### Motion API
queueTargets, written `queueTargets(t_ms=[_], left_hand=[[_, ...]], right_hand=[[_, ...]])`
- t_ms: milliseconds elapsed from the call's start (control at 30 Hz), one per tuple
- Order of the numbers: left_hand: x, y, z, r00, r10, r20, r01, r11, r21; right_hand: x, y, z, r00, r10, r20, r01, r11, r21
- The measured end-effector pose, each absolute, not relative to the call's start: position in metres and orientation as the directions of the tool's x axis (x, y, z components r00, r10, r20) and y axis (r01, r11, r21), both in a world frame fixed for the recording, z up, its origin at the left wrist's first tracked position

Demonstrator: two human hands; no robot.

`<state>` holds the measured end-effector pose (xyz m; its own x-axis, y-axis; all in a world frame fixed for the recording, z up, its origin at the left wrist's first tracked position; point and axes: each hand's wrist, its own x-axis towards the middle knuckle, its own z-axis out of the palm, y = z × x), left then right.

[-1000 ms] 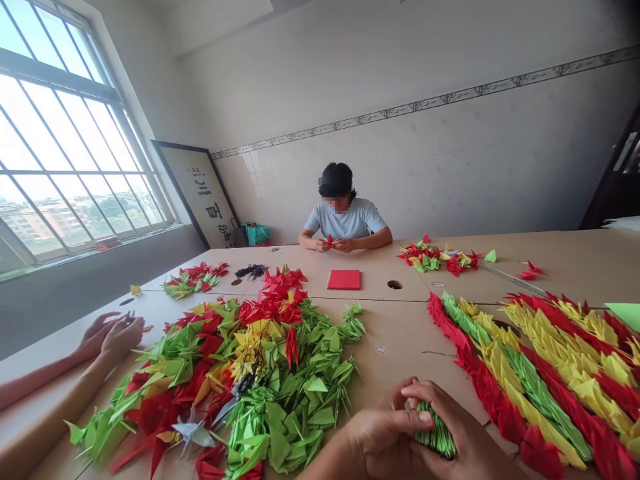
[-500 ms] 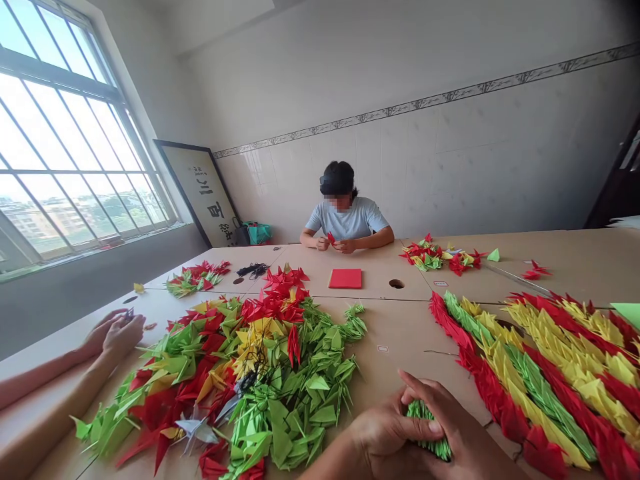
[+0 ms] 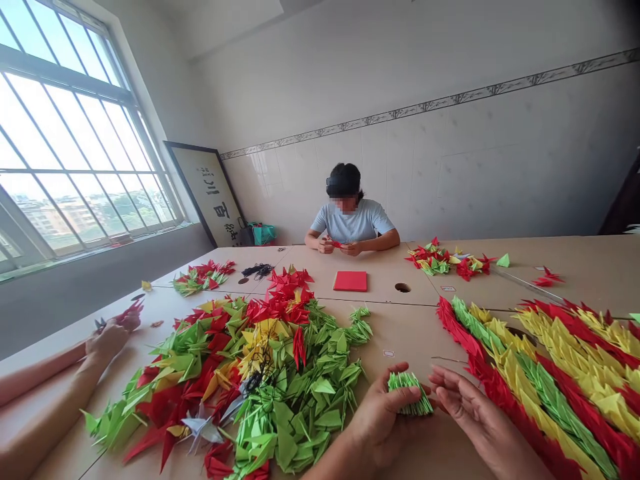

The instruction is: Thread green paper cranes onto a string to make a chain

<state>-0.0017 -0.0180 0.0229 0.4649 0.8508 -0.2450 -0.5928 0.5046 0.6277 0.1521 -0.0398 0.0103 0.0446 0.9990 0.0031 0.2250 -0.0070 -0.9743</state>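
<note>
A tight stack of green folded paper pieces is held in my left hand, with the thumb pressed over its near side. My right hand is just to the right of the stack, fingers stretched and apart, nothing in its palm. Whether a fingertip still touches the stack's end I cannot tell. Left of my hands spreads a big heap of green folded paper pieces, mixed with red, yellow and a few silver paper cranes.
Strings of red, yellow and green folded paper lie at the right. A red paper stack sits mid-table near a round hole. Across sits a person folding red paper. A co-worker's hands work at the left. Black cords lie behind the heap.
My right hand has opened and moved off the green stack, which now shows more in my left hand. The co-worker's hands at left now hold something red. The view has shifted slightly left.
</note>
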Motion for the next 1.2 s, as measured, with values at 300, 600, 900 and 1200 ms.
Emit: queueTargets(t_ms=[300,600,900,1200], left_hand=[[0.003,-0.021,0.026,0.371,0.898,-0.235,-0.557,0.418,0.717],[0.000,-0.018,0.020,0.343,0.909,-0.236,-0.543,0.397,0.740],[0.001,-0.017,0.021,0.328,0.907,-0.265,-0.554,0.412,0.723],[0.003,-0.020,0.025,0.342,0.906,-0.251,-0.524,0.405,0.749]], right_hand=[[0.151,-0.037,0.017,-0.059,0.996,-0.063,0.252,-0.046,-0.967],[0.150,-0.043,0.029,0.098,0.993,-0.069,0.170,-0.085,-0.982],[0.157,-0.044,0.019,0.095,0.987,-0.130,0.081,-0.137,-0.987],[0.155,-0.037,0.009,-0.035,0.993,-0.116,0.195,-0.107,-0.975]])
